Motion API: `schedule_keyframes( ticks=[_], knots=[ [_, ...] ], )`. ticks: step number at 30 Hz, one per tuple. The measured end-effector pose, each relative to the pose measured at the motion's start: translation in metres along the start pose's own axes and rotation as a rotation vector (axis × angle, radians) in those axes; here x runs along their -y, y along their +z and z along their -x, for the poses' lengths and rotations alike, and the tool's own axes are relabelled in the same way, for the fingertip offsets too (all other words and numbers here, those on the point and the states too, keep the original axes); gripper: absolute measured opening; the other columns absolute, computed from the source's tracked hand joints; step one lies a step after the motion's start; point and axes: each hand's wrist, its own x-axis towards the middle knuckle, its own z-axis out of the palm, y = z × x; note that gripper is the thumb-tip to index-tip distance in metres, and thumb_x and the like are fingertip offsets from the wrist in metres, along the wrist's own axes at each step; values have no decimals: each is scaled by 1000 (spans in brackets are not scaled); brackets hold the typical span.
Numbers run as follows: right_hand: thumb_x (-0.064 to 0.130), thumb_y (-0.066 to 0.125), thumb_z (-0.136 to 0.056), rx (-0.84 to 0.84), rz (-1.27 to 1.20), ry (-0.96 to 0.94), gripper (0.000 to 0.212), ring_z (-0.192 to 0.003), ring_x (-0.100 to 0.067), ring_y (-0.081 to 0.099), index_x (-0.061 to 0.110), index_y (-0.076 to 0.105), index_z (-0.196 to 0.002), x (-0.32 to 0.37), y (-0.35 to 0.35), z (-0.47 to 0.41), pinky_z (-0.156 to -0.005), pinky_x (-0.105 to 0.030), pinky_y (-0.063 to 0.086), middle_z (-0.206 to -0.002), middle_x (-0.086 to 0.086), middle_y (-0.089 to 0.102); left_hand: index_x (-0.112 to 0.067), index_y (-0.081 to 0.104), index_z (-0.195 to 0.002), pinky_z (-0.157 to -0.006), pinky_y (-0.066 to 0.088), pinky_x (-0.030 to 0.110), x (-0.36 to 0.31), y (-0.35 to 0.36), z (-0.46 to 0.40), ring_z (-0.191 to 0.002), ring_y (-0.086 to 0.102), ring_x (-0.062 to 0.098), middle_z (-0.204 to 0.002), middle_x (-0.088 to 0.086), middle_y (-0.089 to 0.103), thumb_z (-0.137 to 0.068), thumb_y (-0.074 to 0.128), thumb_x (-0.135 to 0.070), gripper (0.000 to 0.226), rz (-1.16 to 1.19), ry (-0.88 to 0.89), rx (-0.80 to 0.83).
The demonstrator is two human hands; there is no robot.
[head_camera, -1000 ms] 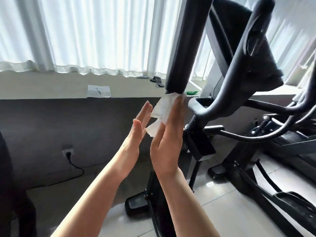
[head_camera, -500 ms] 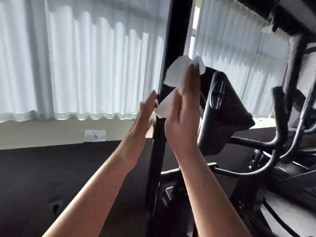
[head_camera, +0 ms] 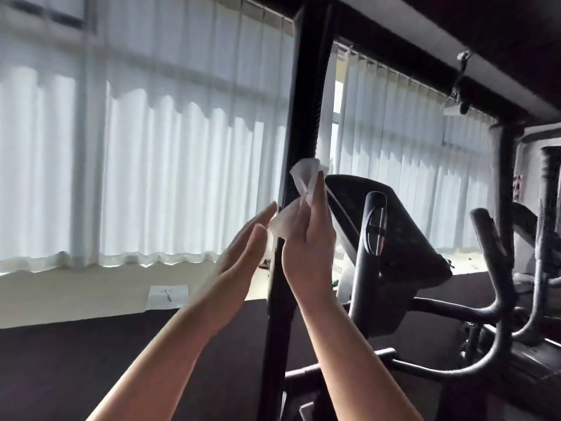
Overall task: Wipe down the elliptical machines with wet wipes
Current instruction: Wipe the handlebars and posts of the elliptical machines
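Observation:
The elliptical's black upright handle bar (head_camera: pixel 306 101) rises through the middle of the view. My right hand (head_camera: pixel 309 244) presses a crumpled white wet wipe (head_camera: pixel 305 174) against the bar's right side with straight fingers. My left hand (head_camera: pixel 243 253) is held flat and upright on the bar's left side, its fingertips at the wipe's lower fold (head_camera: pixel 282 223). The two palms face each other with the bar between them. The black console (head_camera: pixel 403 238) and a short grip with a metal sensor (head_camera: pixel 375 226) stand just right of my right hand.
Curved black handlebars (head_camera: pixel 498 268) of the machine fill the right side. White vertical curtains (head_camera: pixel 151 177) cover the windows behind. A sheet of paper (head_camera: pixel 167 296) lies on the pale ledge, with a dark wall below it.
Both hands and the wipe have slid up the bar from its lower end. The view has tilted upward, so the floor is out of sight.

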Motion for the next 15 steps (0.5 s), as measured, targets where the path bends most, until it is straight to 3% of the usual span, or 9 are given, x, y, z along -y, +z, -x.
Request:
schedule_keyframes(
  ticks=[6,10,13,15],
  knots=[
    [10,29,-106,17,94,-192,49,-147,-17,23,7,20,-155,24,12,-117,-104,4,11,-161,-8,23,-51,34,-138,-122,23,36,-48,-1,-60,-139,29,-12,-150,-29,36,-83,32,-72,59,-44,178,-101],
    [11,28,-103,17,129,-329,50,-148,-25,22,-1,22,-152,40,14,-188,-114,-10,13,-159,-16,24,-41,39,-143,-121,26,38,-63,-3,-87,-139,32,-8,-152,-20,39,-87,32,-64,61,48,224,-194],
    [9,29,-103,45,197,-365,50,-148,-28,22,-5,20,-151,46,16,-216,-114,-11,11,-159,-20,23,-43,37,-141,-119,30,34,-64,0,-92,-137,34,-8,-151,-21,38,-86,30,-61,58,77,201,-143],
    [10,29,-106,41,225,-363,49,-148,-25,23,0,18,-153,46,15,-211,-118,-14,16,-160,-15,23,-44,32,-145,-120,27,31,-61,4,-91,-137,32,-11,-152,-25,35,-85,31,-70,66,62,181,-59]
  ],
)
